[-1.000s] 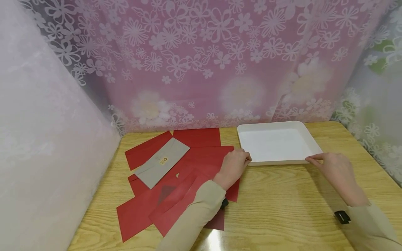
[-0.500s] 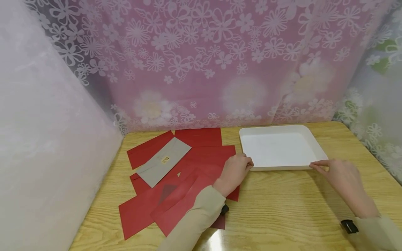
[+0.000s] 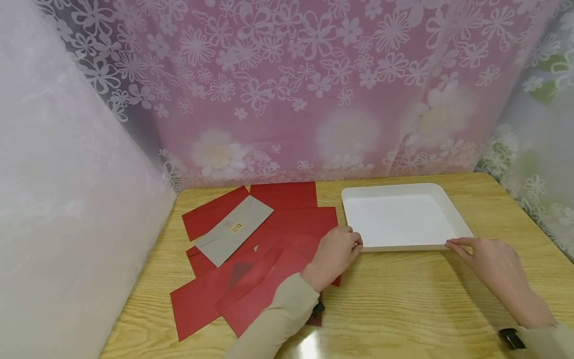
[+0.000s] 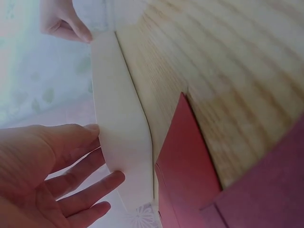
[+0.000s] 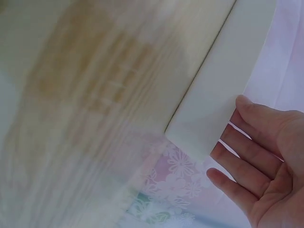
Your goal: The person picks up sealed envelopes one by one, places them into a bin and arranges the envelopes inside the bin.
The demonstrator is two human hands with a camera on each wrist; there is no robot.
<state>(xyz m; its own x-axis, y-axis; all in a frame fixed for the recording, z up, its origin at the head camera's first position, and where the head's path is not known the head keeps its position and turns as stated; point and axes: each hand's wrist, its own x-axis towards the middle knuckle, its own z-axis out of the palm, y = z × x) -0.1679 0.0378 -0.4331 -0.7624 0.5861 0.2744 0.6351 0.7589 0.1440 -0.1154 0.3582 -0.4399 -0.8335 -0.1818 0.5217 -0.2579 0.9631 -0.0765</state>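
Observation:
A shallow white rectangular tray [image 3: 403,214] lies on the wooden table, its inside bare apart from a tiny speck near the front left corner. My left hand [image 3: 334,254] pinches the rim at that front left corner, thumb outside and fingers over the edge. At the front right corner my right hand [image 3: 493,262] pinches the rim between thumb and fingers. In the left wrist view the left hand [image 4: 57,175] has its thumb and fingertips on the tray's wall [image 4: 123,133]. The right wrist view shows the right hand [image 5: 261,156] at the other end of the tray [image 5: 218,85].
Several red envelopes [image 3: 197,309] overlap on the table's left half, partly under my left forearm. A grey envelope [image 3: 235,230] with a small gold mark lies on top of them. Behind the table [image 3: 403,309] hangs a pink floral curtain [image 3: 269,99].
Both hands have drawn the tray toward me and slightly to the right, keeping their pinch on its front corners. The envelopes look the same.

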